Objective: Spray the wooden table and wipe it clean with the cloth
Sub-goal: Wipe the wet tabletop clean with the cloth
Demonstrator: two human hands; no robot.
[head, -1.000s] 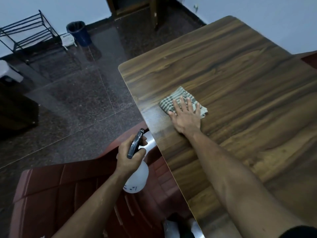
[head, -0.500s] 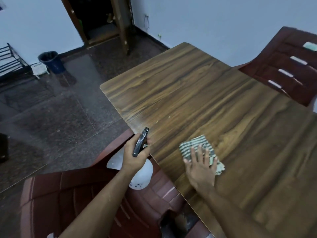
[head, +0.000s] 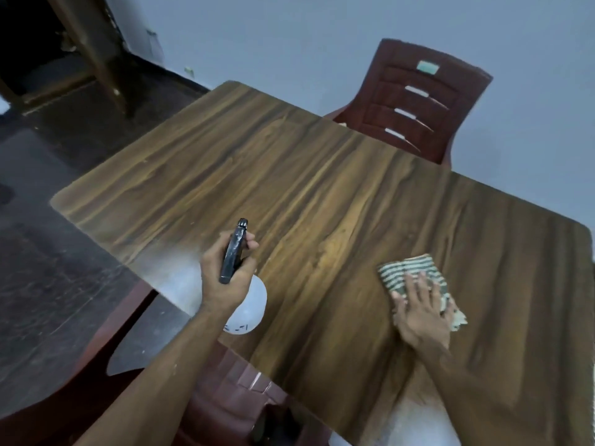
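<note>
The fingers (head: 248, 243) of the left hand (head: 222, 281) curl tight round the dark trigger head of the spray bottle (head: 249, 309), nozzle aimed out over the wooden table (head: 322, 194); its white belly hangs just above the table's near edge. The right hand (head: 421, 310) lies flat, fingers spread wide and pressing down on the striped cloth (head: 415, 273), which sits on the table well to the right of the bottle, near the same edge.

From where I stand, the job looks only partly done. A pale, hazy patch shows on the table beside the bottle, likely mist or glare; I cannot tell which. The far half of the table, toward the red chair (head: 418, 114) at its far side, shows no wetness I can make out. More spraying and most of the wiping seem to be left.
</note>
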